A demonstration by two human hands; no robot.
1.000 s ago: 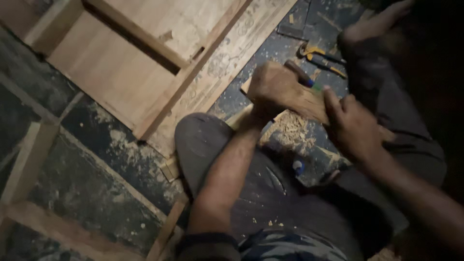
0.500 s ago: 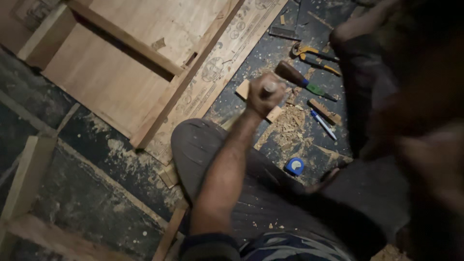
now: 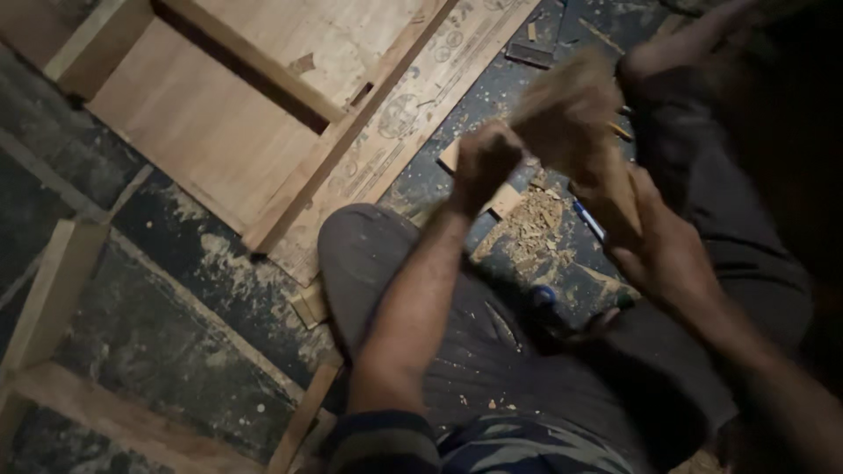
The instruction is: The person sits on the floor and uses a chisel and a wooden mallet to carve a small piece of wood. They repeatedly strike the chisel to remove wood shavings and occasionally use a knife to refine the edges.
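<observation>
The left hand (image 3: 481, 162) is clenched in a fist; whether its grip holds anything cannot be told. The right hand (image 3: 654, 241) has its grip closed on a blurred wooden piece (image 3: 571, 110), raised above wood shavings (image 3: 527, 224) on the floor (image 3: 158, 325), near a wooden panel frame (image 3: 246, 105).

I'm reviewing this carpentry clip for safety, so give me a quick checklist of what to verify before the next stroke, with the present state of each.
1. Left hand closed in a fist: ok; what it holds, cannot tell.
2. Right hand gripping the wooden mallet: ok, though blurred.
3. Small wood block lying flat on the floor: cannot tell, partly hidden.
4. Left hand apart from the mallet's head: cannot tell, they overlap.
5. Wood shavings piled beside the block: not ok.
</observation>
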